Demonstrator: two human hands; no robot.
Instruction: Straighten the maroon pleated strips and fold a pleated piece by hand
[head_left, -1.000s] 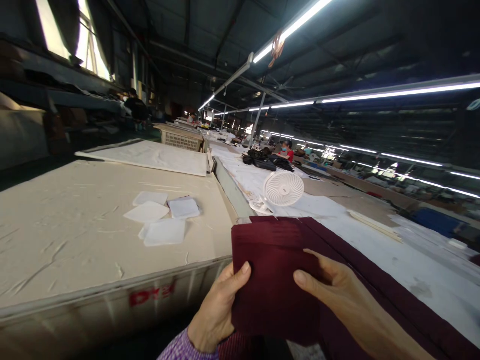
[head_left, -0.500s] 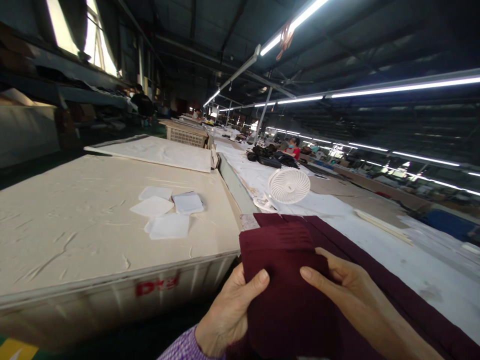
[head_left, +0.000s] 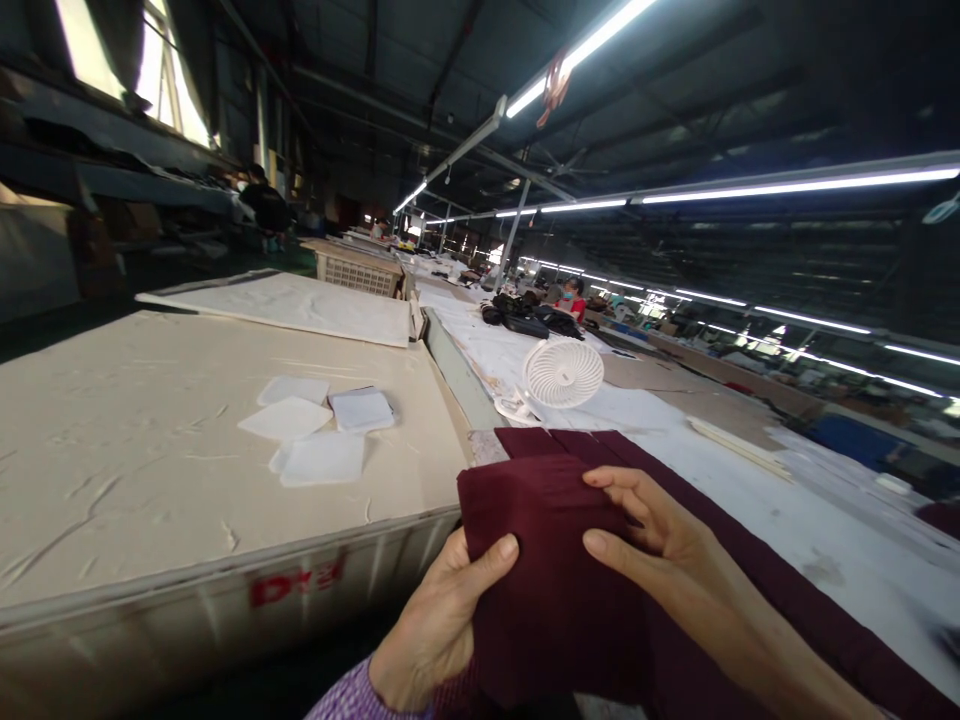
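My left hand (head_left: 442, 610) grips a maroon fabric piece (head_left: 544, 600) at its left edge, the thumb lying flat on the front and the other fingers behind it. On the right, my right hand (head_left: 667, 550) rests against the piece near its top right. Its thumb and fingers are apart on the near face, and a gap shows between them. The piece has rounded corners and looks layered or folded; its lower end runs into shadow. Behind it, more maroon fabric (head_left: 720, 530) lies in long strips along the table edge.
Several white patches (head_left: 322, 458) lie on a cream-covered bin top (head_left: 180, 400) at left. A white fan (head_left: 562, 373) stands on the white table (head_left: 645, 420). Beyond are black items (head_left: 525, 315), pale strips (head_left: 739, 448), a crate (head_left: 356, 270) and a person in red (head_left: 571, 300).
My right hand's fingers have moved from the fabric's right edge up onto its upper front, spreading from the thumb. The left hand keeps its hold. The view has shifted slightly.
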